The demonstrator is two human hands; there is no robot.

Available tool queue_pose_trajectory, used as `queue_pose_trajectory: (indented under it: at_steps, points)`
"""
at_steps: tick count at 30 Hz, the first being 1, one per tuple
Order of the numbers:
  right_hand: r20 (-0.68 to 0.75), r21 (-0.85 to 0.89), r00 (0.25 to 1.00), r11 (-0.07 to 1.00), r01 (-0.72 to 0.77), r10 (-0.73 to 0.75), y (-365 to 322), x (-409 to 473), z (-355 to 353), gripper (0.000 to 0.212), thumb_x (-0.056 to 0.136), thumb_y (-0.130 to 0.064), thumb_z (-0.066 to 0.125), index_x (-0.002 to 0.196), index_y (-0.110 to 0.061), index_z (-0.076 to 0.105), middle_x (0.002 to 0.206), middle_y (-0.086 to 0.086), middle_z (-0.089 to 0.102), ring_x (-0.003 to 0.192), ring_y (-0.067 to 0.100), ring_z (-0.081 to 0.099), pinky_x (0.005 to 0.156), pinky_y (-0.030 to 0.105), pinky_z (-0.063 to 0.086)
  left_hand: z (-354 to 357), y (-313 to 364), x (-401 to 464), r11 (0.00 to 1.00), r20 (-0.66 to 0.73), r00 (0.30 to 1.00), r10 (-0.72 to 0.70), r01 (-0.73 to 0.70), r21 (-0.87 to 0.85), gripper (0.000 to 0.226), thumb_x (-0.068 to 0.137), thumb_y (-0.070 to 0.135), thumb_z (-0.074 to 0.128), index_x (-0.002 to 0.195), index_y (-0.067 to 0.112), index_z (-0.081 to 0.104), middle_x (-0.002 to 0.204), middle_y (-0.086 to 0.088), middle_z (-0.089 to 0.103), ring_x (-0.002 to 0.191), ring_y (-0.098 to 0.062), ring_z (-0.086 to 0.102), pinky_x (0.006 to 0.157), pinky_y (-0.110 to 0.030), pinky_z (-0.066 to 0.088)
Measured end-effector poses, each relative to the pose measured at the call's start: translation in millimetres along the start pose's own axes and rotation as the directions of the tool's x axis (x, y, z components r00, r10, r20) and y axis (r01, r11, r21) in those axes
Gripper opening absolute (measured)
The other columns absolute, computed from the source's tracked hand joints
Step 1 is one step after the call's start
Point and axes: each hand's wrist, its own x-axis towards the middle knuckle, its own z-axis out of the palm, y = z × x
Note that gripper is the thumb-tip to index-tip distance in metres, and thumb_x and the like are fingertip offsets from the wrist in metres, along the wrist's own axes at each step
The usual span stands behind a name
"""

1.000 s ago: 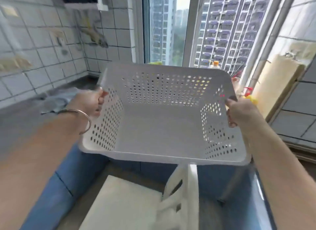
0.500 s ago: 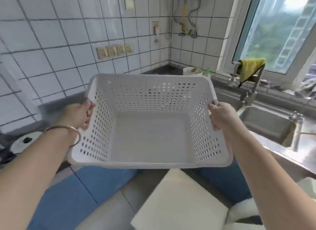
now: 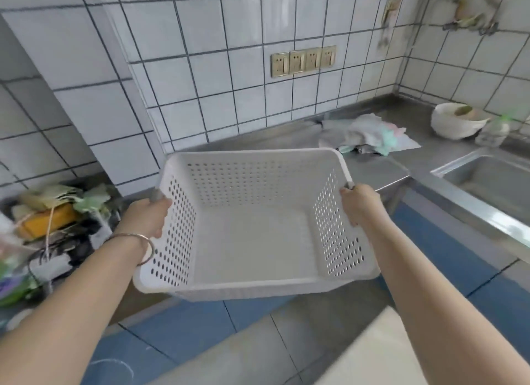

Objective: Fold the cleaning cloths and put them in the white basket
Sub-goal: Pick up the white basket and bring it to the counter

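Basket: the white basket (image 3: 252, 235) is hanging in the air in front of the worktop (image 3: 370, 167), tilting slightly toward the person, with nothing showing inside it.
Left hand: the left hand (image 3: 147, 217) is gripping the basket's left rim, fingers curling round it; a bangle (image 3: 137, 245) is sitting on that wrist.
Right hand: the right hand (image 3: 360, 202) is clasping the right rim near its far corner.
Cloths: the cloths (image 3: 367, 136) are lying in a loose, crumpled heap on the worktop beyond the basket's far right corner, near the wall, none looking folded.
Progress: I am judging the task as barely starting; the basket is only being brought over, and no cloth is in it.
Left to do: setting the basket down, then folding each cloth and placing it inside.
Around: a white bowl (image 3: 456, 121) is sitting near the heap, a sink (image 3: 487, 178) is lying to the right, and clutter (image 3: 51, 212) is crowding the left side.
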Motion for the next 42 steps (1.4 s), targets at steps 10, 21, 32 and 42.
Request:
queue_pose_trajectory:
  at_steps: [10,21,32,42]
  points:
    - [0.010,-0.075,0.999,0.997,-0.030,0.031,-71,72,72,0.024,0.095,-0.022,0.035,0.089,-0.010,0.055,0.064,0.006,0.052,0.050,0.025,0.050,0.046,0.023,0.036,-9,-5,139,0.998,0.146,0.989,-0.032,0.022,0.065,0.030,0.089,0.021,0.049,0.062,0.018,0.035,0.058,-0.002,0.033,0.048,-0.017,0.027,0.049,-0.023,0.023]
    - [0.071,-0.118,0.997,0.993,0.017,-0.009,-114,197,115,0.027,0.089,-0.022,0.046,0.106,-0.008,0.061,0.069,0.006,0.054,0.059,0.026,0.051,0.066,0.029,0.046,31,-1,246,0.975,0.102,0.970,-0.221,0.218,0.036,0.033,0.088,0.025,0.054,0.060,0.015,0.040,0.056,-0.005,0.037,0.046,-0.019,0.030,0.049,-0.024,0.023]
    - [0.350,-0.213,0.922,0.944,0.252,-0.167,-200,393,148,0.039,0.092,-0.025,0.039,0.127,-0.011,0.050,0.059,0.002,0.043,0.052,0.020,0.049,0.049,0.021,0.034,95,38,348,0.940,-0.253,0.949,-0.189,0.250,0.232,0.038,0.090,0.026,0.036,0.054,0.012,0.041,0.050,-0.007,0.044,0.050,-0.024,0.045,0.062,-0.029,0.036]
    - [0.499,-0.214,0.852,0.930,0.299,-0.159,-237,470,193,0.038,0.091,-0.023,0.039,0.126,-0.013,0.049,0.060,0.000,0.040,0.054,0.016,0.045,0.044,0.020,0.032,105,59,411,0.818,-0.384,0.906,-0.175,0.351,0.455,0.030,0.092,0.015,0.030,0.069,0.011,0.049,0.070,-0.014,0.058,0.059,-0.025,0.050,0.054,-0.027,0.036]
